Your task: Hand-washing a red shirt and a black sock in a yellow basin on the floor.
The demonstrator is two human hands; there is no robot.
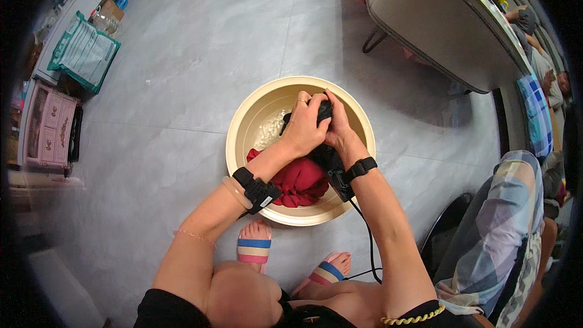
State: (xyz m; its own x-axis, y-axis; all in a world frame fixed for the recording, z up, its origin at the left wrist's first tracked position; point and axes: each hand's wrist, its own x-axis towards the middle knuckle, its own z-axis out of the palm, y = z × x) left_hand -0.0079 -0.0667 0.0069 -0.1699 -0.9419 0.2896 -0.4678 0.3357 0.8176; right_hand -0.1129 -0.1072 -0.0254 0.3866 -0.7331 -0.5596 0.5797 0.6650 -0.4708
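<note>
Both my hands are over a cream plastic basin (pixel 234 123) on the floor. Bunched black cloth (pixel 324 110) is squeezed between them. My left hand (pixel 306 127), with a ring on one finger, wraps over the cloth from the left. From the right, my right hand (pixel 338 120) presses against it. More black fabric hangs below the hands into the basin. Crumpled dark red cloth (pixel 298 182) lies in the near part of the basin. Rippling water (pixel 272 132) shows at the basin's left. How the fingers meet behind the cloth is partly hidden.
Black devices are strapped to my wrists, and a black cable (pixel 371 237) hangs from the right one. My striped slippers (pixel 254 250) stand close to the basin. A grey sofa-like panel (pixel 437 23) rises at upper right; a person in checked trousers (pixel 510 218) sits at right.
</note>
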